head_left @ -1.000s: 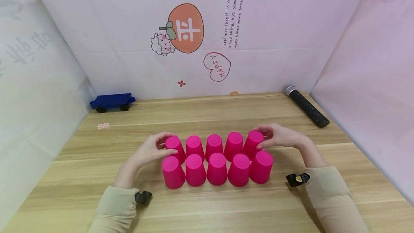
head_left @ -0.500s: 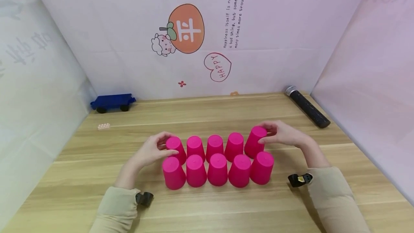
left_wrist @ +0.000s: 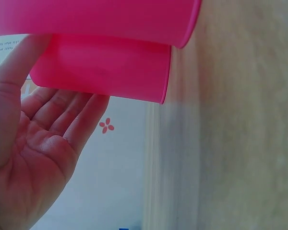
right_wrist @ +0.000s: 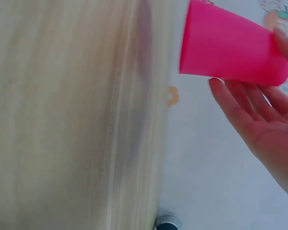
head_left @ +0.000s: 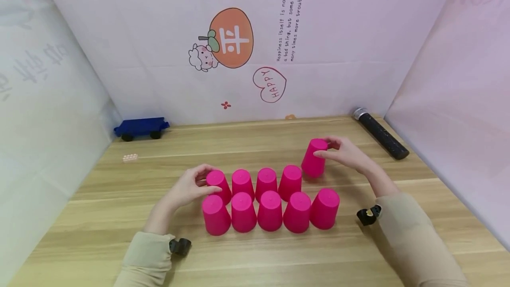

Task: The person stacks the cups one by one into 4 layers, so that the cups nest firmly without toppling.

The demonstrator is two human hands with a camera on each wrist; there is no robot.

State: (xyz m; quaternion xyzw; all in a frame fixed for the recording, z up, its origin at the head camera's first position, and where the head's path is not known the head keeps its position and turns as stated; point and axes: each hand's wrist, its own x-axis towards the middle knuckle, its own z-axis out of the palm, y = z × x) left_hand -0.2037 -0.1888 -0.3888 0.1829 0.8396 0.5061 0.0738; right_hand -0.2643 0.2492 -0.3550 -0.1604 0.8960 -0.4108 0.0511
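Note:
Pink plastic cups stand upside down in two rows, with a front row [head_left: 270, 211] of several and a back row [head_left: 266, 185] behind it. My right hand [head_left: 345, 153] grips one pink cup [head_left: 314, 160] between thumb and fingers, above the table behind the back row's right end. The right wrist view shows this cup [right_wrist: 230, 45] off the tabletop, fingertips against its side. My left hand [head_left: 187, 189] holds the leftmost back cup [head_left: 219, 186], which stands in its row. In the left wrist view its thumb and fingers lie around that cup [left_wrist: 105, 67]; a nearer cup [left_wrist: 110, 17] partly covers it.
On the wooden table [head_left: 255, 256], a blue toy wagon [head_left: 141, 128] stands at the back left. A black microphone [head_left: 380, 134] lies at the back right. A small patterned piece [head_left: 129, 157] lies left. Printed white sheets [head_left: 338, 56] wall the back and sides.
My right hand has lifted the rightmost back-row cup and carried it away from me, behind the row. My left hand stays on its cup.

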